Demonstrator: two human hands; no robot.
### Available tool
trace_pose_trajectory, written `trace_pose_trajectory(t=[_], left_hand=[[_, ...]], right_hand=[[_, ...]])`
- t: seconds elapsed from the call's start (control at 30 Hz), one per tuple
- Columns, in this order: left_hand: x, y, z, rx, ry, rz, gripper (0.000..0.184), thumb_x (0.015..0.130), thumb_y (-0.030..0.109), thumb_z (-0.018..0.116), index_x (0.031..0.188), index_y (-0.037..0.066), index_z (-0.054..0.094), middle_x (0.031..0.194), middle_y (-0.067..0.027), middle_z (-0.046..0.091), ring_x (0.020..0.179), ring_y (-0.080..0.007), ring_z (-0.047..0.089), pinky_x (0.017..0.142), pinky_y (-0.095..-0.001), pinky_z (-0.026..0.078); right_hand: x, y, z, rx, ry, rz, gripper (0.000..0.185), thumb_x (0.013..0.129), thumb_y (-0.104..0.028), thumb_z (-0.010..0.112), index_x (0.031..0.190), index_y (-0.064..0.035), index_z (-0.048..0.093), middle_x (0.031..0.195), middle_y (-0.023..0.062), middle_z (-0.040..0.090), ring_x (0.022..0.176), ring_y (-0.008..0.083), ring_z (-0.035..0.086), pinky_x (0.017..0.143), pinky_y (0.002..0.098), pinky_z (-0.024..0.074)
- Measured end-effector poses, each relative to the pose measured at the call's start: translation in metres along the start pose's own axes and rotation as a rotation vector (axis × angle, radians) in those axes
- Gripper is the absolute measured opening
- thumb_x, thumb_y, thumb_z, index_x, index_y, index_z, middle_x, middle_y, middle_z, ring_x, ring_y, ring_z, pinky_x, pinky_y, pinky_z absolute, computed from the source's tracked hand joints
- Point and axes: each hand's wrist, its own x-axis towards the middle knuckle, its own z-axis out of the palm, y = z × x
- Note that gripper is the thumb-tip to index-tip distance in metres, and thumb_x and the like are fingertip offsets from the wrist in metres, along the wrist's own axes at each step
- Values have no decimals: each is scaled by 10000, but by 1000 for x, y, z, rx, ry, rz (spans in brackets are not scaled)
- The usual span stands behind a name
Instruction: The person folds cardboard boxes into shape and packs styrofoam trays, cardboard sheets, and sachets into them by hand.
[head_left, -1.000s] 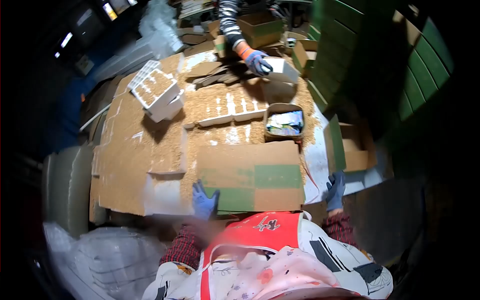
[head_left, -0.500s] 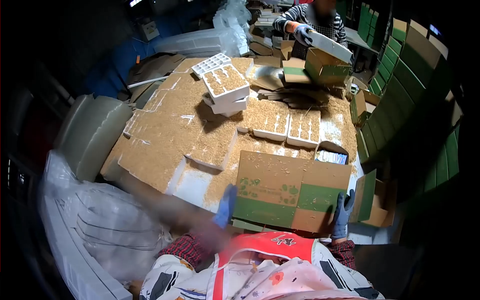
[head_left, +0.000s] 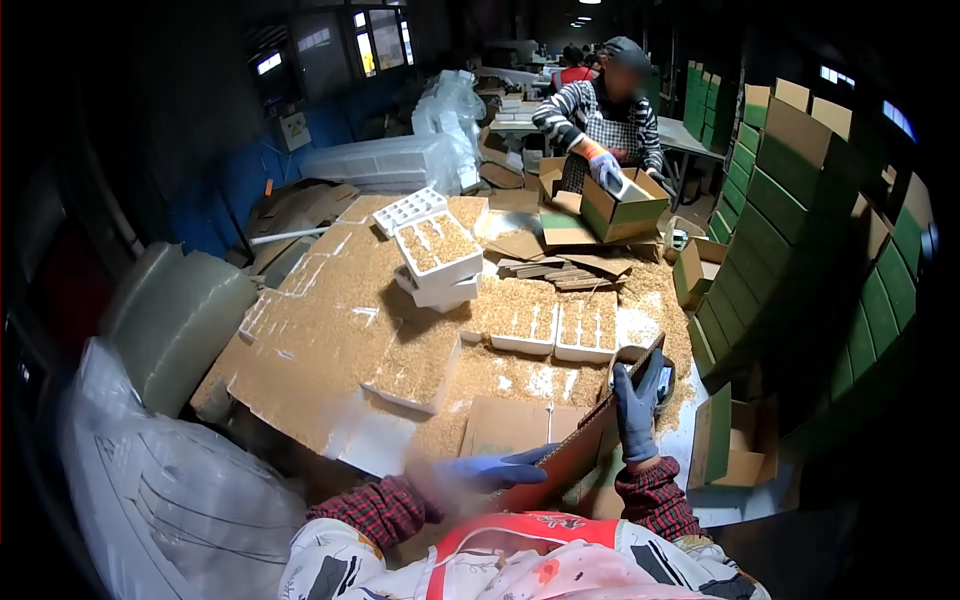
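A folded cardboard box (head_left: 575,455) stands tilted on its edge in front of me, seen nearly edge-on. My left hand (head_left: 500,468), in a blue glove, grips its lower left part. Higher up, my gloved right hand (head_left: 640,405) holds the far right edge. Another flat cardboard piece (head_left: 510,428) lies on the grain-covered table (head_left: 300,330) just behind it. White foam trays (head_left: 585,325) filled with grain are beyond, and a small container (head_left: 625,356) is partly hidden behind my right hand.
Stacked foam trays (head_left: 440,255) sit at the middle left. Across the table a co-worker (head_left: 605,115) handles a white block over an open box (head_left: 625,215). An open box (head_left: 735,440) is at right, beside tall green box stacks (head_left: 770,240). Plastic wrap (head_left: 170,460) lies left.
The cardboard box has been lifted from lying flat and tilted up, with both hands now gripping it. The co-worker's white block has gone down into the open box. The view has tilted up.
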Motion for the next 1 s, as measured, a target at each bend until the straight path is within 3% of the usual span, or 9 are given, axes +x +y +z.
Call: trace_pose_trajectory(t=[0.23,0.37,0.47,0.57,0.63,0.7,0.8,0.9,1.0], left_hand=[[1,-8,-2,-431,128,153,644,846,108,585,1432,34,330,1409,-92,431,1297,-174,406,1089,-314,325],[33,-26,-11,-147,647,520,546,875,138,613,1368,5,420,1368,-108,471,1270,-181,421,1074,-309,304],[53,-5,6,695,891,834,515,890,236,584,1347,32,459,1398,-180,418,1321,-326,350,1107,-419,230],[67,27,29,1267,544,1042,534,891,291,543,1366,69,445,1425,-197,365,1342,-405,285,1118,-502,173],[97,31,35,1348,232,979,525,908,321,521,1358,60,450,1427,-190,369,1339,-404,297,1120,-523,179],[133,15,43,1426,63,949,542,893,361,541,1345,72,461,1405,-175,395,1338,-410,295,1121,-530,183],[167,-40,23,1556,17,635,496,884,386,561,1268,76,512,1330,-176,461,1212,-377,440,1009,-503,357],[174,-44,16,1412,-7,516,464,895,389,559,1240,80,540,1290,-180,498,1124,-358,520,951,-466,421],[173,-43,1,1051,-70,603,405,916,355,559,1193,60,575,1236,-184,541,1063,-362,563,943,-439,435]], right_hand=[[-30,-17,-53,228,31,-14,716,860,-123,637,1442,25,246,1475,162,282,1349,264,294,1110,351,235],[-36,-68,-93,138,-357,-32,609,857,-146,604,1388,41,374,1439,167,379,1363,270,309,1123,366,219],[-15,-48,-100,-370,-643,-393,471,797,-248,687,1183,3,584,1281,225,496,1190,373,455,1012,423,353],[-6,1,-110,-339,-731,-363,435,789,-271,710,1122,-4,627,1218,175,564,1164,332,494,978,430,396],[-18,3,-125,470,-618,273,397,864,-285,636,1128,11,627,1225,135,587,1174,250,506,996,384,401],[-20,0,-158,388,-640,126,392,998,-251,402,1231,19,563,1321,150,526,1163,201,537,1044,348,375],[-46,-6,-198,446,-563,416,755,855,-439,638,1414,-17,358,1380,143,475,1306,249,424,1055,362,334],[-59,-25,-208,116,-803,238,1100,575,-368,880,1454,-45,303,1501,112,304,1374,259,307,1097,403,262],[-69,3,-172,228,-396,466,849,754,-304,769,1425,-21,333,1414,130,398,1203,233,464,926,324,439]])
